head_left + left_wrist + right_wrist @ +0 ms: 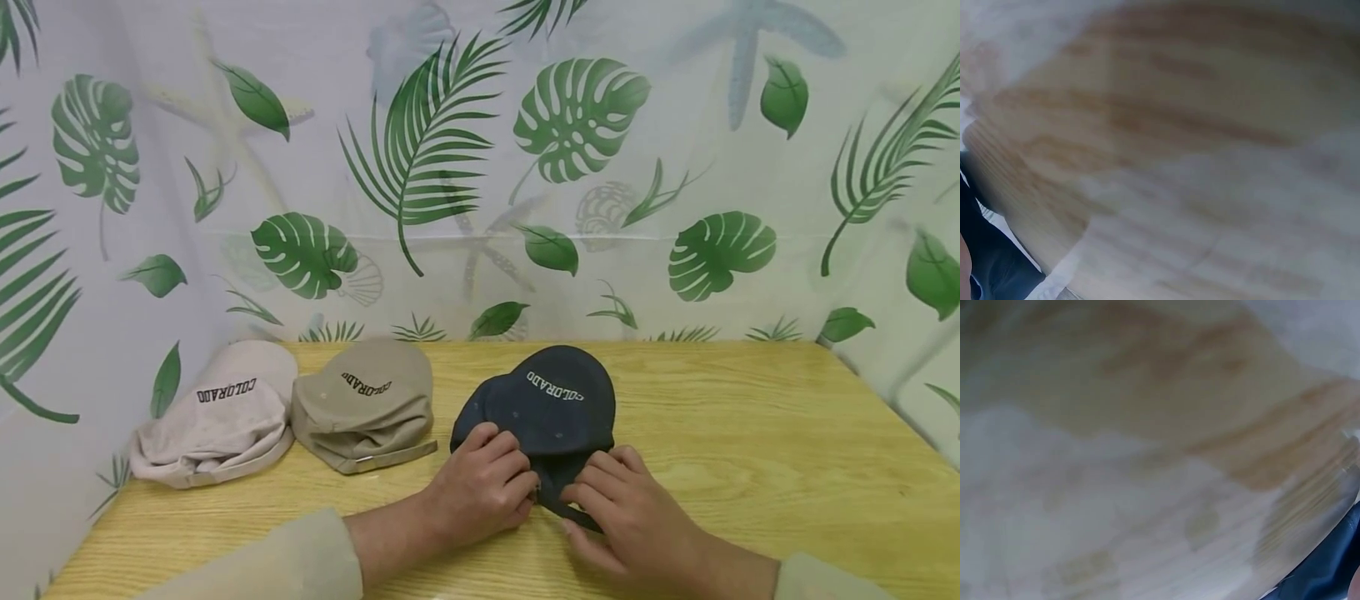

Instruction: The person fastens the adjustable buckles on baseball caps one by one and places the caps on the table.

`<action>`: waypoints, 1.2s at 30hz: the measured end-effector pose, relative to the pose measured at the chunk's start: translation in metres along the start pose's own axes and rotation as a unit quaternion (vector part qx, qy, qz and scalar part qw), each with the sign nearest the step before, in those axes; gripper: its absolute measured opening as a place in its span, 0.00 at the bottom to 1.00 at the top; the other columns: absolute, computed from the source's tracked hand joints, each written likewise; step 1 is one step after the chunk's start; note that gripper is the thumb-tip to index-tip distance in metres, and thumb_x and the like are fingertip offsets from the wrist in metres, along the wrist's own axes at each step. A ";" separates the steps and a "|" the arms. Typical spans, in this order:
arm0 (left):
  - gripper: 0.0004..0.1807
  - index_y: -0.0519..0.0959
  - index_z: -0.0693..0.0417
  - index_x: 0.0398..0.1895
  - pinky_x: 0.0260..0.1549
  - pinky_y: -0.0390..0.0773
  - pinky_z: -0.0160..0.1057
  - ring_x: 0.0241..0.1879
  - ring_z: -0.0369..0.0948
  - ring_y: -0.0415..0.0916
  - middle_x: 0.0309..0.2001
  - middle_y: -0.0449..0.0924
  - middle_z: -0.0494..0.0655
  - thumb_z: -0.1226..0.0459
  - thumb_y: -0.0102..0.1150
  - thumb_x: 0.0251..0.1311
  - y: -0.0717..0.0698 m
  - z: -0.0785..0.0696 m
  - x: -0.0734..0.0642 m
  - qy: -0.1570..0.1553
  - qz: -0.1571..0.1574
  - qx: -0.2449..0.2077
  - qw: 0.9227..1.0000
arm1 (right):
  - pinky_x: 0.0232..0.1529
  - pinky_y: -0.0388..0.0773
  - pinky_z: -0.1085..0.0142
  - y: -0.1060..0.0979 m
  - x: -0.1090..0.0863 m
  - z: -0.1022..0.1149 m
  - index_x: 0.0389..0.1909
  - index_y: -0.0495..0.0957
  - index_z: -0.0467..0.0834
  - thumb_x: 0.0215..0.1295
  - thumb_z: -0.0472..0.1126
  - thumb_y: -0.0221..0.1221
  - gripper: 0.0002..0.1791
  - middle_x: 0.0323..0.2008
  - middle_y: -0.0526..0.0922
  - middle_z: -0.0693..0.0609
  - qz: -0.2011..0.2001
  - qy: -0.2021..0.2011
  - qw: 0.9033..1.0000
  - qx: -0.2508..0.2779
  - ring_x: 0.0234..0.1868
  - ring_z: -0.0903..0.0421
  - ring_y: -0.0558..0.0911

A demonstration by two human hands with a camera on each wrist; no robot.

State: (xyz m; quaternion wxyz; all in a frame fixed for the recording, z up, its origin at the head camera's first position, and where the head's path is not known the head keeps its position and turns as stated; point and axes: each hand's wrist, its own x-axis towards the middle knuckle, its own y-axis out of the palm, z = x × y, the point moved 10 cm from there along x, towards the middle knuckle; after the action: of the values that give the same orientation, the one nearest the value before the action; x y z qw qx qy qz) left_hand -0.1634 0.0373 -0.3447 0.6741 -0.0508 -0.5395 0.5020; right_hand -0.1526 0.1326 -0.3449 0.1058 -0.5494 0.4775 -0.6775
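A navy baseball cap (551, 400) with pale COLORADO lettering lies on the table in the head view, its back strap (572, 510) toward me. My left hand (487, 483) pinches the left end of that strap, fingers curled at the cap's near edge. At the strap's right side, my right hand (626, 508) holds it between thumb and curled fingers. Both fingertips are partly hidden. Each wrist view is mostly blurred wood grain, with a dark blue patch and a sliver of skin in a lower corner.
To the left lie a khaki cap (375, 392) and an off-white cap (225, 417), side by side, both with dark COLORADO lettering. The wood-grain table (750, 433) meets a leaf-printed cloth backdrop (480, 167) at the back and left.
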 end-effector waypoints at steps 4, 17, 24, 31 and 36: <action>0.03 0.83 0.42 0.28 0.43 0.68 0.41 0.33 0.38 0.72 0.29 0.79 0.35 0.59 0.61 0.58 -0.001 -0.003 0.000 0.008 -0.001 -0.011 1.000 | 0.45 0.60 0.67 0.009 -0.002 0.000 0.38 0.81 0.52 0.64 0.46 0.64 0.05 0.34 0.78 0.63 0.044 -0.002 0.999 0.003 0.37 0.63 0.71; 0.02 0.83 0.41 0.27 0.44 0.67 0.43 0.36 0.39 0.72 0.30 0.81 0.35 0.57 0.63 0.56 0.004 -0.001 0.000 0.001 0.029 0.006 1.000 | 0.46 0.57 0.69 0.004 -0.001 0.007 0.36 0.81 0.51 0.68 0.43 0.60 0.03 0.32 0.77 0.62 0.006 -0.051 0.998 0.040 0.35 0.63 0.70; 0.03 0.84 0.41 0.27 0.45 0.67 0.44 0.37 0.39 0.72 0.29 0.80 0.35 0.57 0.64 0.56 0.006 0.001 0.000 -0.005 0.041 0.013 0.999 | 0.45 0.58 0.68 0.002 0.000 0.009 0.35 0.80 0.50 0.74 0.45 0.52 0.10 0.32 0.77 0.61 -0.012 -0.065 0.997 0.047 0.34 0.62 0.70; 0.03 0.84 0.40 0.28 0.44 0.65 0.44 0.38 0.40 0.70 0.29 0.81 0.33 0.57 0.62 0.57 0.007 0.006 -0.002 -0.015 0.049 0.002 0.999 | 0.45 0.58 0.68 0.001 0.000 0.009 0.35 0.80 0.50 0.75 0.45 0.50 0.11 0.31 0.76 0.62 -0.019 -0.065 0.996 0.052 0.34 0.62 0.70; 0.03 0.82 0.40 0.29 0.42 0.65 0.44 0.38 0.40 0.70 0.27 0.79 0.34 0.57 0.59 0.58 0.007 0.006 -0.001 -0.020 0.039 0.012 0.999 | 0.44 0.58 0.68 -0.002 -0.001 0.008 0.34 0.80 0.49 0.75 0.45 0.49 0.12 0.31 0.76 0.61 -0.024 -0.064 0.997 0.047 0.33 0.62 0.69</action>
State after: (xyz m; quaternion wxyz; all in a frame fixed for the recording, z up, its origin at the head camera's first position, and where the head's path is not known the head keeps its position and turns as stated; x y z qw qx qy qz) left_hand -0.1720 0.0373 -0.3471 0.6437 -0.0534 -0.5442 0.5355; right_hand -0.1447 0.1303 -0.3444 0.1454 -0.5978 0.4239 -0.6646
